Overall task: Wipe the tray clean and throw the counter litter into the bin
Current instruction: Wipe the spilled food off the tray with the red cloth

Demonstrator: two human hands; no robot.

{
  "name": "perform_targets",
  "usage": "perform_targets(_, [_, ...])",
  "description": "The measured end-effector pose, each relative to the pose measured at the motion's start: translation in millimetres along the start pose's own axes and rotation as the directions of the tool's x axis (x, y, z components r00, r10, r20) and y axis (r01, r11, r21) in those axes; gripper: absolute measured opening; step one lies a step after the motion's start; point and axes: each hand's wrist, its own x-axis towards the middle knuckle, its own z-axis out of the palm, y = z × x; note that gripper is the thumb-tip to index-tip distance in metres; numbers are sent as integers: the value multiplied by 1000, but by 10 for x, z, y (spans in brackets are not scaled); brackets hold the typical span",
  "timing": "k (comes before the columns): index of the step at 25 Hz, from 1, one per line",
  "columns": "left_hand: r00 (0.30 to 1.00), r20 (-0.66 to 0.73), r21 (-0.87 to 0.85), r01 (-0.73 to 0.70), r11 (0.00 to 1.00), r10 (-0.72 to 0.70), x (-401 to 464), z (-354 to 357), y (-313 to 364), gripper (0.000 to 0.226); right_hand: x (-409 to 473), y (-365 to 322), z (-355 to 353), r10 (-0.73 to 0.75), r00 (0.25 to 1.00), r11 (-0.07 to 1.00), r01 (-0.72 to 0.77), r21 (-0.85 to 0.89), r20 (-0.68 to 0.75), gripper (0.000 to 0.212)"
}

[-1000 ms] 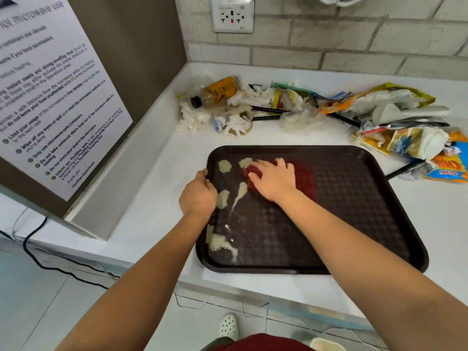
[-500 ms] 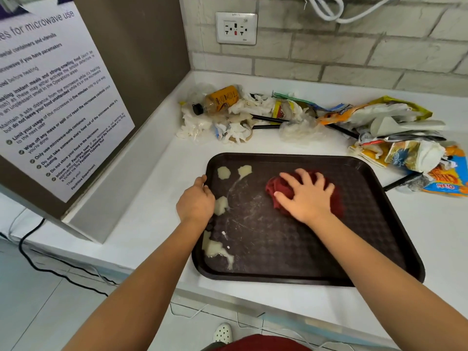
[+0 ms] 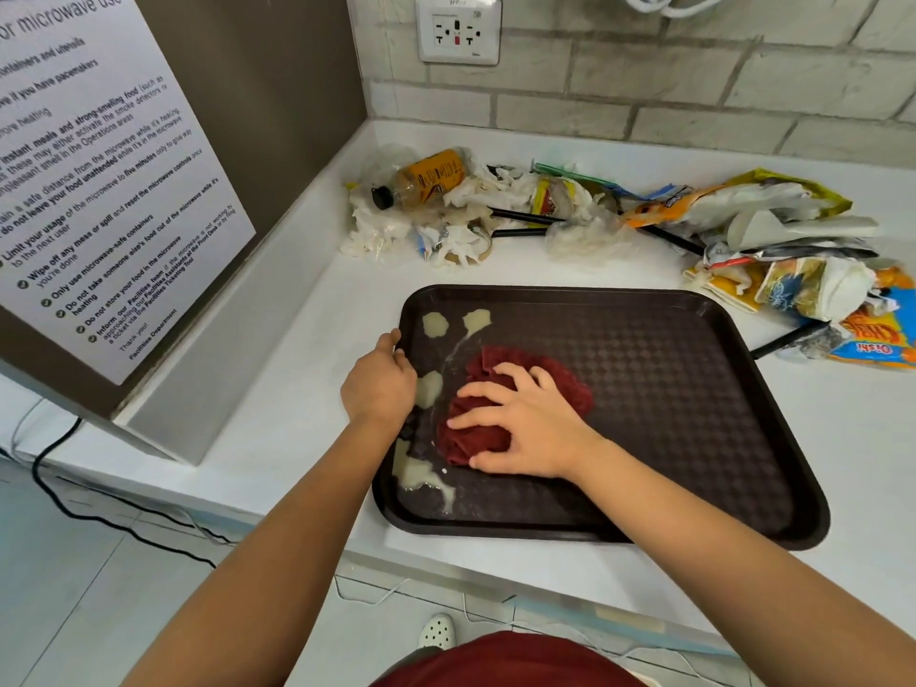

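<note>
A dark brown tray (image 3: 694, 389) lies on the white counter, with pale blobs of spilled sauce (image 3: 421, 476) along its left side. My right hand (image 3: 525, 421) presses flat on a bunched red cloth (image 3: 476, 436) in the tray's left-centre. My left hand (image 3: 379, 384) grips the tray's left rim. Litter lies behind the tray: a plastic bottle with a yellow label (image 3: 421, 183), crumpled white tissues (image 3: 391, 230), black straws (image 3: 520, 218) and snack wrappers (image 3: 803, 270).
A microwave with a printed notice (image 3: 99, 190) stands at the left on the counter. A brick wall with a power socket (image 3: 458, 29) runs behind. The counter's front edge (image 3: 495, 572) is just below the tray. No bin is in view.
My right hand slid the red cloth from the upper left of the tray to the right, then back left and toward me. Some sauce near the top is smeared away. My left hand stayed on the rim.
</note>
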Motion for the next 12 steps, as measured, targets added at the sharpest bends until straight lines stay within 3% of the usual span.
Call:
perform_targets(2, [1000,2,-1,-8,1000,8,3,3,-6,41,-91,161,-2,51,998,999,-50,14,-31,63])
perform_targets(5, [1000,10,-9,-9,1000,9,1,0,-4,41,-108,383,-37,269,957,962,-273,-25,-106,67])
perform_targets(8, [1000,16,-16,-25,1000,25,-10,-2,-8,42,-22,554,-52,497,836,856,-516,-29,-232,51])
perform_targets(12, [998,23,-18,-51,999,52,11,4,-21,41,336,529,-88,666,695,727,-686,27,-270,52])
